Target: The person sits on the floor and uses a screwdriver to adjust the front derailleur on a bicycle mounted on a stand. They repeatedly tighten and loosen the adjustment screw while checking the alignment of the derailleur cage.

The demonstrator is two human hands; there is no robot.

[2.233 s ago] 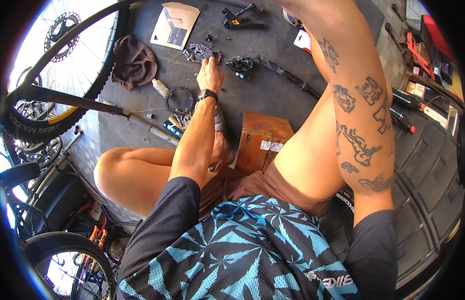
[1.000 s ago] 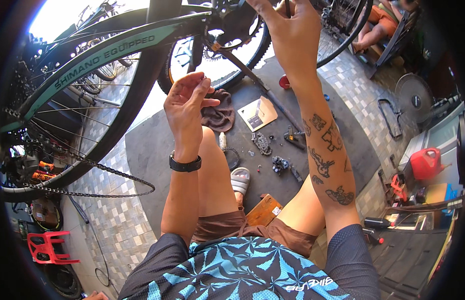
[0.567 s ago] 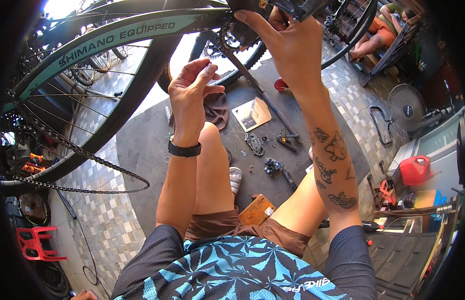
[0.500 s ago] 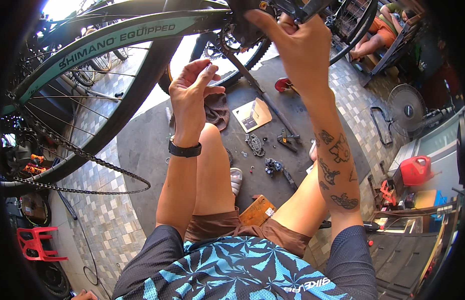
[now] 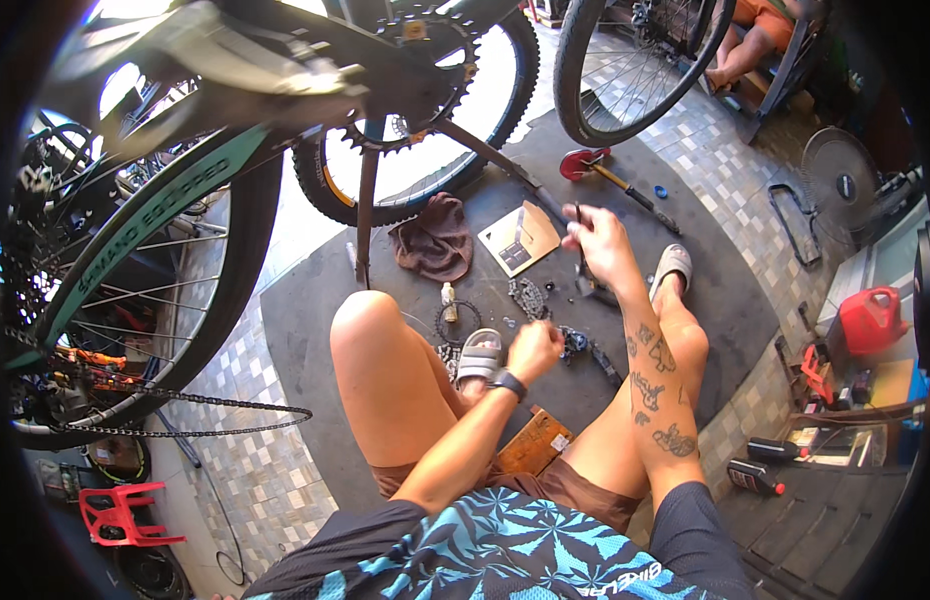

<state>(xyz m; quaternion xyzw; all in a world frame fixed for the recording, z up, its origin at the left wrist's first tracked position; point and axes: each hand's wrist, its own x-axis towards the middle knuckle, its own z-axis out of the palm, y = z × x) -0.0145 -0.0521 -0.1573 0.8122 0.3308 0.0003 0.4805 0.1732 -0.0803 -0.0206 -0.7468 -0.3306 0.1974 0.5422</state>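
Note:
Low over the mat, my left hand (image 5: 537, 350) is closed, its fingertips turned away, so anything in them is hidden. It is right beside a rear derailleur (image 5: 575, 343) lying there. My right hand (image 5: 603, 248) is closed around a slim dark tool (image 5: 578, 213), whose exact kind I cannot make out. Below that hand lie dark metal bike parts (image 5: 595, 291), partly covered. A coiled chain (image 5: 527, 298) rests between the two hands. Above them hangs the bike, with its chainring (image 5: 455, 75) and green-and-black chainstay (image 5: 155, 215); neither hand touches it.
A black mat (image 5: 305, 330) carries a brown cloth (image 5: 434, 238), a cardboard package (image 5: 520, 238), a loose chainring (image 5: 458, 322), a small bottle (image 5: 449, 300) and a red-headed tool (image 5: 585, 164). A wooden block (image 5: 535, 443) sits between my legs. A fan (image 5: 840, 185) stands right.
Both hands have come down from the bike to the parts on the mat, the left one also moving right. My view has shifted, showing more of the mat. The chainring is now uncovered.

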